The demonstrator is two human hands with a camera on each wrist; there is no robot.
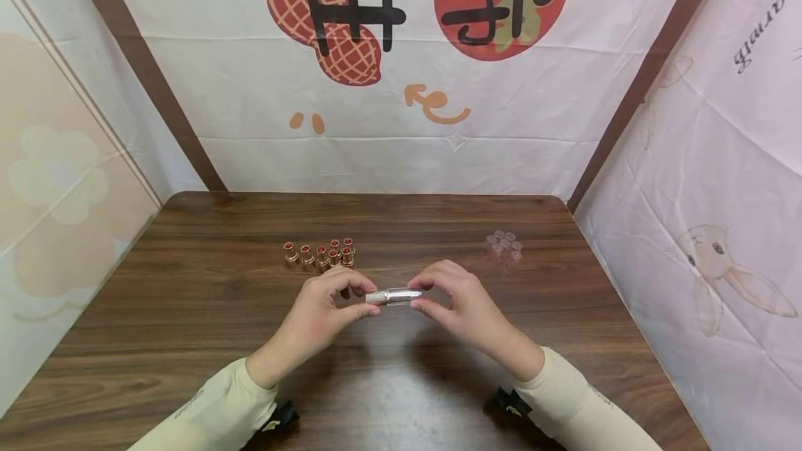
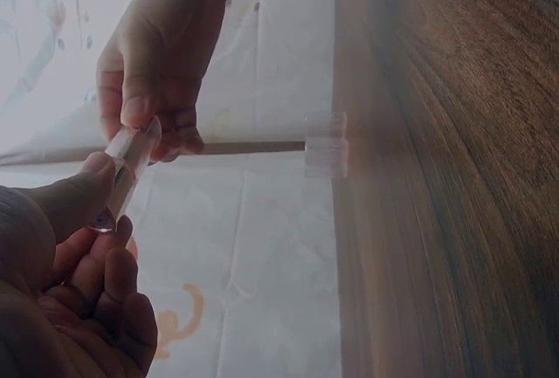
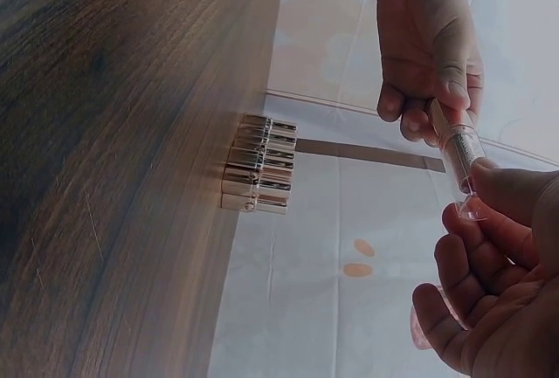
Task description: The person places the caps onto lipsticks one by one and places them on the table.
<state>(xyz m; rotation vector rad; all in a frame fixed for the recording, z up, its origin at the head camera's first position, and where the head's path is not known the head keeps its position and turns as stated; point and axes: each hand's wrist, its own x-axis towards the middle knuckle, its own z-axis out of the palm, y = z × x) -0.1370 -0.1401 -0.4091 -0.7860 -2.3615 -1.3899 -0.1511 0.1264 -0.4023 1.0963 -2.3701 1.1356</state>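
Note:
Above the middle of the table, a lipstick tube point(image 1: 376, 297) with a gold-toned base lies level between both hands. My left hand point(image 1: 322, 306) pinches the base between thumb and fingertips. At the other end, my right hand point(image 1: 462, 303) pinches the clear lipstick cap point(image 3: 469, 209) with thumb and forefinger. The cap sits lengthwise over the silvery upper part of the tube, in line with the base. In the right wrist view the tube's inner part shows through the cap's wall.
Several uncapped gold lipsticks point(image 1: 322, 254) with red tops stand upright beyond my left hand. Several clear caps point(image 1: 504, 244) form a cluster at the back right of the brown wooden table point(image 1: 188, 298). Printed cloth point(image 1: 401, 165) hangs behind and along both sides.

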